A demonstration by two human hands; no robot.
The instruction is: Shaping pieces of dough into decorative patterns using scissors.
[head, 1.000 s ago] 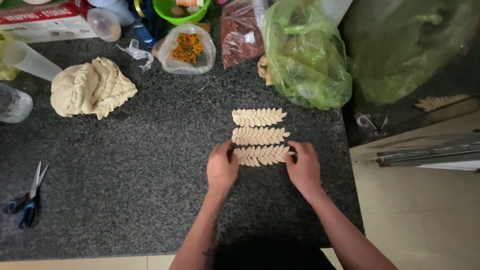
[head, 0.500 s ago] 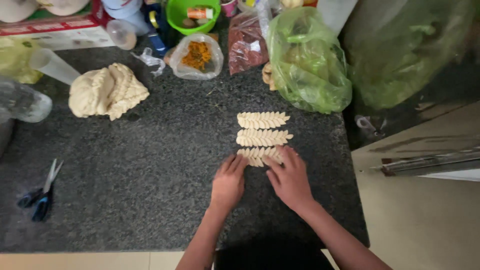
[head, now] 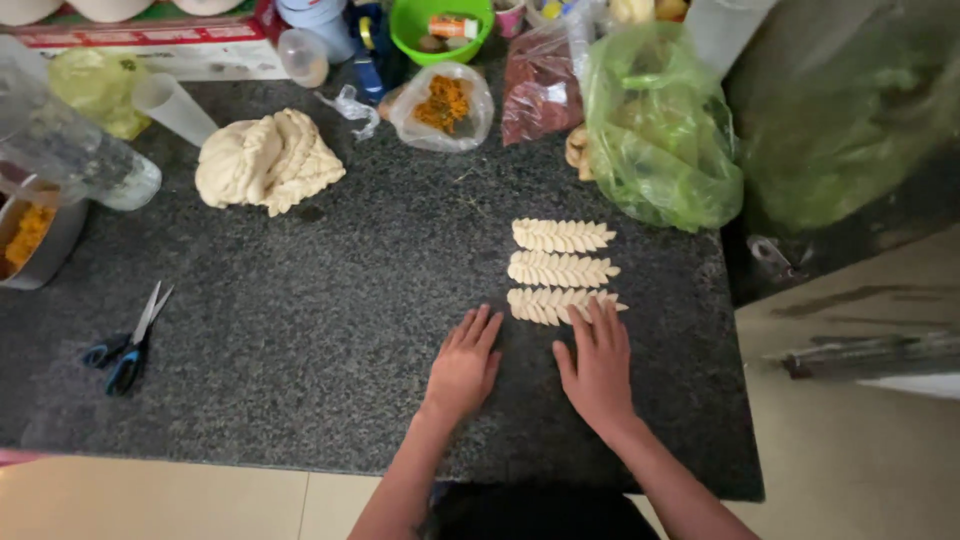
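The nearest plaited dough piece [head: 560,305] should be handled lightly and supported along its full length, so that the leaf-like ridges are not flattened. The right hand [head: 597,362] is laid open and flat, its fingertips [head: 600,312] resting on that piece's near right edge. The left hand [head: 463,364] is spread open on the dark granite counter [head: 300,330], just near and left of the piece, apart from it.

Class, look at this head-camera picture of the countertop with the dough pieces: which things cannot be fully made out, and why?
- Nearest braided dough piece, head view: its right part lies under the right hand.
- Green bag: the film hides its contents.
- Metal bowl: cut off by the left edge.
- Green bowl: cut off by the top edge.
- Left hand: flat, palm hidden.
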